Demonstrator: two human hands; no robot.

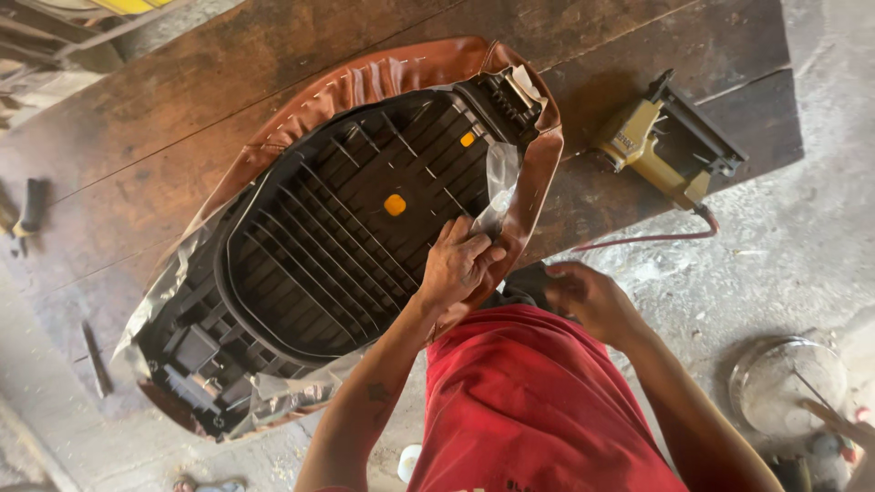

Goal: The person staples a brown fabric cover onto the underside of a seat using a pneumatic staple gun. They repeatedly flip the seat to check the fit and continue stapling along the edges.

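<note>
My left hand (456, 264) pinches the clear plastic sheet (499, 187) against the upturned seat (346, 219), while my right hand (588, 296) curls, its grip unclear.

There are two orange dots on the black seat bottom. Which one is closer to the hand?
The bigger round orange dot in the middle is closer to the left hand. The smaller orange dot sits farther up, near the seat's narrow end.

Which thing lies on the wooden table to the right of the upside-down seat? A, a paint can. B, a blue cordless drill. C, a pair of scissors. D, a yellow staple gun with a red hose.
D: a yellowish staple gun lies on the wooden table right of the upturned seat, with a red hose trailing from it.
</note>
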